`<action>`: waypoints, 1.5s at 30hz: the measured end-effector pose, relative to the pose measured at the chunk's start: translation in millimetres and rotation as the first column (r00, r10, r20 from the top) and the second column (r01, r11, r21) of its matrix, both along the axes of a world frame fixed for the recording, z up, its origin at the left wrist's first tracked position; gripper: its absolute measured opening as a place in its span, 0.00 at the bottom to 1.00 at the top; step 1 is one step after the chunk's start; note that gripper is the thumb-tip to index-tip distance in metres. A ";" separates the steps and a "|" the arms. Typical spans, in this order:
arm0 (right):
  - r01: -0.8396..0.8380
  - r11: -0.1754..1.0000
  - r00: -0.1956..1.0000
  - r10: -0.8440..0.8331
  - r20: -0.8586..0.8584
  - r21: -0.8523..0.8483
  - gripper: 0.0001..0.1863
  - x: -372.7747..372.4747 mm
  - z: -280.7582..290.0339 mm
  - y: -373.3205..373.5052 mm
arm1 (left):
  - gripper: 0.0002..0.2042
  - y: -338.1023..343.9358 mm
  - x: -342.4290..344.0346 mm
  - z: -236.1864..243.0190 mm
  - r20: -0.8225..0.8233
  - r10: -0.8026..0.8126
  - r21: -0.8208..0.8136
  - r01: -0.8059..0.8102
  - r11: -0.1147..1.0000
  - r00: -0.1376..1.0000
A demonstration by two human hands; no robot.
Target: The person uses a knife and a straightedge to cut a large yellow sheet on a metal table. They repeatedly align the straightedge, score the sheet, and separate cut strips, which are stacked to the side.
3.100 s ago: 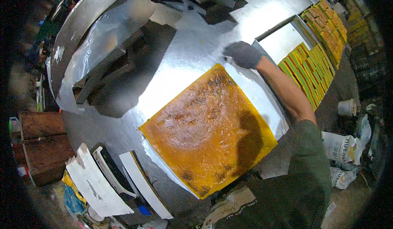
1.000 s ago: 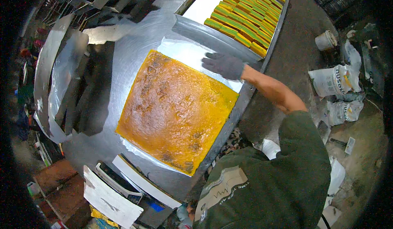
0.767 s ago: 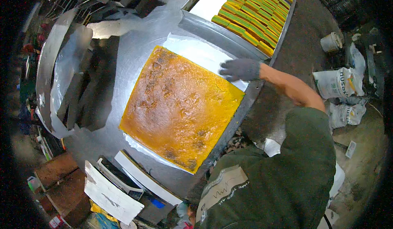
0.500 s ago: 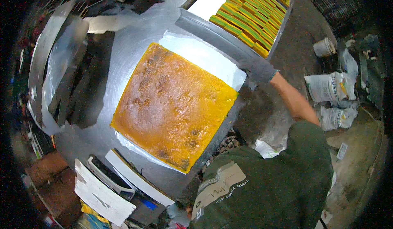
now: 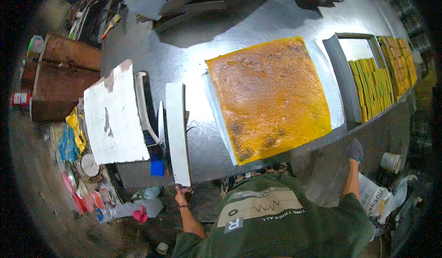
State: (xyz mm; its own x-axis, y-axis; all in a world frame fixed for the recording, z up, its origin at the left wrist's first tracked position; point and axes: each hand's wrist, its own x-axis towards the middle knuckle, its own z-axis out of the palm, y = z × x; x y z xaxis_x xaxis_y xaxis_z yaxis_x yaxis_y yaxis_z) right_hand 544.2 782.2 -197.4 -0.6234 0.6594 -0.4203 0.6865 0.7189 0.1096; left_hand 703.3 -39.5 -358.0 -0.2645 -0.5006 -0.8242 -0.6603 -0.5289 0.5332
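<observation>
A large square slab of cake point(image 5: 276, 101), yellow with a browned, glossy top, lies on white sheeting point(image 5: 329, 85) on the metal table. My left hand point(image 5: 183, 194) is bare and at the table's front edge. Its thumb is spread from the fingers, and the fingertips are by the near end of a long white strip of board point(image 5: 176, 133); whether they touch it I cannot make out. My right hand point(image 5: 354, 151), in a grey glove, hangs near the front edge between the slab and a metal frame point(image 5: 341, 78). Its fingers are blurred together.
Rows of sliced green-and-yellow cake point(image 5: 372, 86) sit inside the frame. Left of the strip are a long knife point(image 5: 160, 122), a pale curved-handled item point(image 5: 145, 106) and a worn white board point(image 5: 113, 120). A wooden box point(image 5: 66, 78), a brush point(image 5: 110, 26) and white sacks point(image 5: 373, 196) stand around.
My view has turned left, so the slab and frame now appear farther right. My left hand has come into view at the white strip's end. My right hand has drawn back from beside the frame.
</observation>
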 end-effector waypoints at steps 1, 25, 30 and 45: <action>-0.032 0.999 0.990 0.026 -0.140 -0.041 0.26 -8.5 7.4 -17.2 | 0.19 -7.5 5.9 -12.5 -0.026 -0.012 0.013 0.012 1.000 1.000; -0.871 0.396 0.475 0.518 -0.711 -0.292 0.26 -303.7 -16.5 -494.9 | 0.06 -97.7 189.1 -94.6 -0.222 -0.036 0.028 0.044 0.999 0.974; -0.816 0.571 0.429 0.698 -0.573 0.085 0.26 -330.3 -43.6 -488.7 | 0.05 -101.2 178.7 -120.1 -0.336 0.003 0.140 0.047 0.989 0.942; -0.864 0.464 0.258 0.740 -0.622 0.194 0.16 -358.2 -46.4 -492.2 | 0.11 -98.5 173.9 -105.2 -0.036 -0.393 -0.249 0.373 0.894 0.919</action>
